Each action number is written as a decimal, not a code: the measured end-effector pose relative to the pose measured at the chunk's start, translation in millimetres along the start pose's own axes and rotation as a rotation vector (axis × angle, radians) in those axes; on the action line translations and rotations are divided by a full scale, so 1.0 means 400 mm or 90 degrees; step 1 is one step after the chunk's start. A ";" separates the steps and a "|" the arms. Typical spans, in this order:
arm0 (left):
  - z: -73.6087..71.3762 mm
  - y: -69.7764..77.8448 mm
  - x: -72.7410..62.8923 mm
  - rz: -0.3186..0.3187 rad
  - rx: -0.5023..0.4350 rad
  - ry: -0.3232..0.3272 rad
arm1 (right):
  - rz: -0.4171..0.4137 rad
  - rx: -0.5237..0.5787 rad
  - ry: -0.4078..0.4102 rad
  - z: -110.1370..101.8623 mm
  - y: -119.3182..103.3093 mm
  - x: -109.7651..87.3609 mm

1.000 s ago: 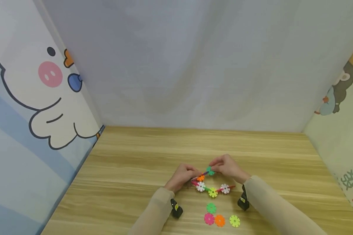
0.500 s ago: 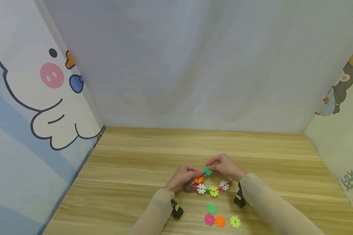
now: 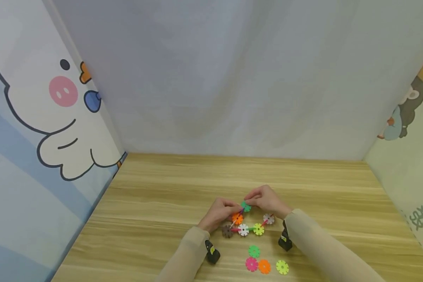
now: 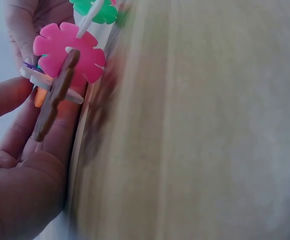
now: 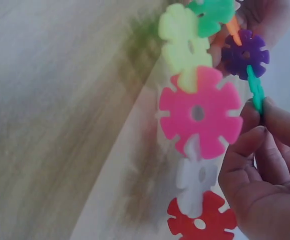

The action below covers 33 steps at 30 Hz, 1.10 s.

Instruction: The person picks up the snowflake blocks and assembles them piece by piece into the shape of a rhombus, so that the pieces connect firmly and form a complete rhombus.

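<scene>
Notched plastic snowflake discs are joined edge to edge in a curved chain between the hands. My right hand (image 3: 269, 200) pinches the teal-green disc (image 5: 256, 90) at one end between thumb and fingertips. That disc is slotted into a purple disc (image 5: 245, 55). My left hand (image 3: 219, 213) pinches the chain near the orange disc (image 3: 237, 218); the left wrist view shows its thumb at a white disc, beside the brown disc (image 4: 57, 97). A pink disc (image 4: 71, 52) joins the brown one. Further along are a white disc (image 3: 243, 230), a yellow disc (image 3: 259, 229) and a red end disc (image 5: 202, 217).
Loose discs lie on the wooden table (image 3: 155, 184) nearer the body: a green disc (image 3: 254, 251), a pink disc (image 3: 252, 264), an orange disc (image 3: 264, 266) and a yellow disc (image 3: 282, 267). A grey-white curtain (image 3: 232, 78) hangs behind the table.
My right hand has shifted a little left with the teal-green disc. The chain has turned, its free right end rising in the head view, and the brown disc has come out from beside my left hand.
</scene>
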<state>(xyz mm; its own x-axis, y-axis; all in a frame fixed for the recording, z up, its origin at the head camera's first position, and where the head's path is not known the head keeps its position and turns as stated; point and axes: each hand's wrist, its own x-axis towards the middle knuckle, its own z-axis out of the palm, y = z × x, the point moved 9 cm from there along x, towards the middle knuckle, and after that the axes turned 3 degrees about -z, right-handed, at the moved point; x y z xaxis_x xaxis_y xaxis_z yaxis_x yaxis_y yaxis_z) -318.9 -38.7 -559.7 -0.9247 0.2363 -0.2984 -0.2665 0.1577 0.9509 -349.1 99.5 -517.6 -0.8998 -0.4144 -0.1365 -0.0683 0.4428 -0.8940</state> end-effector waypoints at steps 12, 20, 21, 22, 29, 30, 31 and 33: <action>0.004 -0.003 0.000 -0.005 -0.003 0.004 | -0.035 -0.079 0.028 -0.026 -0.029 -0.028; -0.001 -0.008 0.006 -0.010 0.005 0.013 | -0.111 -0.089 0.033 -0.058 -0.056 -0.069; -0.001 -0.008 0.007 -0.011 0.005 0.013 | -0.115 -0.089 0.031 -0.059 -0.056 -0.073; -0.001 -0.009 0.007 -0.012 0.005 0.012 | -0.117 -0.088 0.030 -0.061 -0.055 -0.077; -0.001 -0.014 0.011 -0.010 -0.001 0.008 | -0.141 -0.091 0.014 -0.060 -0.069 -0.108; -0.001 -0.015 0.010 -0.012 -0.003 0.007 | -0.146 -0.092 0.009 -0.059 -0.072 -0.114; -0.001 -0.014 0.010 -0.013 -0.006 0.006 | -0.152 -0.093 0.004 -0.059 -0.075 -0.120; 0.001 -0.013 0.009 -0.014 -0.010 0.003 | -0.155 -0.091 -0.004 -0.057 -0.076 -0.136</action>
<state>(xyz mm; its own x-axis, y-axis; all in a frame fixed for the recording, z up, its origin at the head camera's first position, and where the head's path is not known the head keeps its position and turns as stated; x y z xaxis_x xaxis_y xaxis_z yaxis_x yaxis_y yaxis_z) -320.7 -38.2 -565.8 -0.9198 0.2279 -0.3195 -0.2916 0.1481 0.9450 -307.7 126.5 -473.2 -0.8470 -0.5267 0.0713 -0.3420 0.4373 -0.8317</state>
